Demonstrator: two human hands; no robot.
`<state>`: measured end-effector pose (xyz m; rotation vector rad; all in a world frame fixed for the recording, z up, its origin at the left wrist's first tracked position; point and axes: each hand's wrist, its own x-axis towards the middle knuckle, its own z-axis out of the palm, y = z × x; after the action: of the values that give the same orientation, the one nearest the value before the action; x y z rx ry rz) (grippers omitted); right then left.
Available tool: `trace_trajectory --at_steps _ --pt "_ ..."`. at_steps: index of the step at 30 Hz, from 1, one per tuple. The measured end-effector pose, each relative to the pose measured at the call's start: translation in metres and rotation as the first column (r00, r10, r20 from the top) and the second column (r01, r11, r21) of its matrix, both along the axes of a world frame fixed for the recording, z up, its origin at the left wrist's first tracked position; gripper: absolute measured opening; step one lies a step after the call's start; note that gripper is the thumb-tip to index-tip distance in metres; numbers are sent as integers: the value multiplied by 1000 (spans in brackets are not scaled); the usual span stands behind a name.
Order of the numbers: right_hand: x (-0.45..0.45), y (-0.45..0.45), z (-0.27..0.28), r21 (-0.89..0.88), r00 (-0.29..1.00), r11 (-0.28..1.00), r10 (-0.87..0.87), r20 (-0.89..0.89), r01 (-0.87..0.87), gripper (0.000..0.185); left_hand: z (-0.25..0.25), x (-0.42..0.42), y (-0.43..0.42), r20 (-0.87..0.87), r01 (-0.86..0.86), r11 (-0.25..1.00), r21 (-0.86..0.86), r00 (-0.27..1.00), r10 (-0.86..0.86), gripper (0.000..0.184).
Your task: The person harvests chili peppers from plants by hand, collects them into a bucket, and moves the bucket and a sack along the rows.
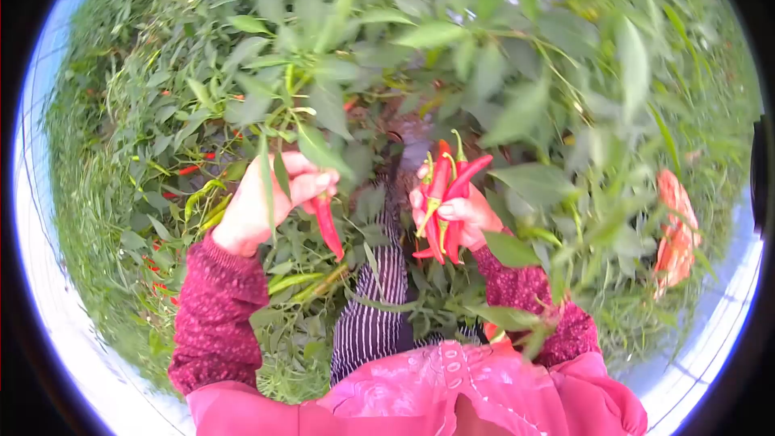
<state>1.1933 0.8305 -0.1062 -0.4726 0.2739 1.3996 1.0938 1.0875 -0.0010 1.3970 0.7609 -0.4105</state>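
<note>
My left hand (278, 194) pinches one red chili pepper (326, 224) near its top; the pepper hangs down from my fingertips. Leaves partly cover that hand. In my right hand (472, 214) is a bunch of red chili peppers (440, 194), several together, with green stems pointing different ways. The fingers are closed around the bunch, and a leaf overlaps the wrist. The two hands are apart, with pepper plant foliage (323, 105) around and above them.
Dense pepper plants surround me. Green peppers (295, 281) hang below my left wrist, and more red peppers (194, 168) show at left. An orange-red bag-like thing (675, 230) lies at right. My striped trouser leg (367, 315) stands among the plants.
</note>
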Motion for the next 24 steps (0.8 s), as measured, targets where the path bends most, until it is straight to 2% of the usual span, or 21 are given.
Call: trace_trajectory --at_steps 1,3,4,5,7,8,9,11,13,15,16,17,19,20,21,23,24 --pt "-1 -13 7 -26 1000 1000 0 22 0 57 -2 10 -17 -5 36 999 -20 999 -36 11" --pt "-7 -37 14 -54 997 998 -15 82 20 57 -7 25 -51 2 -84 942 -325 996 89 11" --pt "-4 -46 24 -85 985 996 44 168 -30 58 -6 31 -69 3 -93 933 -347 995 100 12" --pt "-12 -52 34 -94 988 995 -20 150 34 57 -7 33 -83 12 -58 934 -354 998 66 12" --pt "-26 -74 44 -103 981 991 -68 180 87 59 0 40 -119 48 22 947 -321 999 -7 13" --pt "-23 -87 49 -83 972 996 3 234 17 54 -2 41 -137 64 55 955 -292 997 -38 13" --pt "-26 -95 49 -98 981 995 3 194 17 50 -7 40 -154 92 103 963 -249 992 -83 10" --pt "-33 -105 37 -70 994 997 -10 105 17 46 -19 40 -181 217 228 972 46 948 -233 11" --pt "-49 -113 12 -33 1000 999 2 -20 -2 45 -21 42 -189 171 251 968 12 953 -249 12" --pt "-40 -113 24 127 946 946 -310 94 297 45 -28 53 -208 11 303 948 98 952 -305 13" --pt "-49 -117 2 108 945 951 -301 128 288 49 -42 55 -216 16 271 957 99 962 -274 12" --pt "-44 -125 11 20 933 936 -353 72 352 50 -49 62 -216 -45 365 930 44 931 -363 9" --pt "-46 -139 6 -79 910 908 -414 -9 412 49 -65 74 -234 21 428 904 13 903 -428 9" --pt "-42 -143 10 -109 844 843 -534 -49 527 47 -71 87 -239 1 531 844 68 846 -533 8" --pt "-50 -147 -9 -104 828 830 -556 -77 548 47 -67 103 -253 -19 546 838 -8 838 -546 8" --pt "-50 -156 -21 -202 739 739 -668 -92 643 43 -93 126 -267 -84 672 735 -92 730 -678 11" --pt "-40 -171 -14 -210 758 757 -645 -94 619 43 -97 142 -280 64 792 607 72 603 -795 15"
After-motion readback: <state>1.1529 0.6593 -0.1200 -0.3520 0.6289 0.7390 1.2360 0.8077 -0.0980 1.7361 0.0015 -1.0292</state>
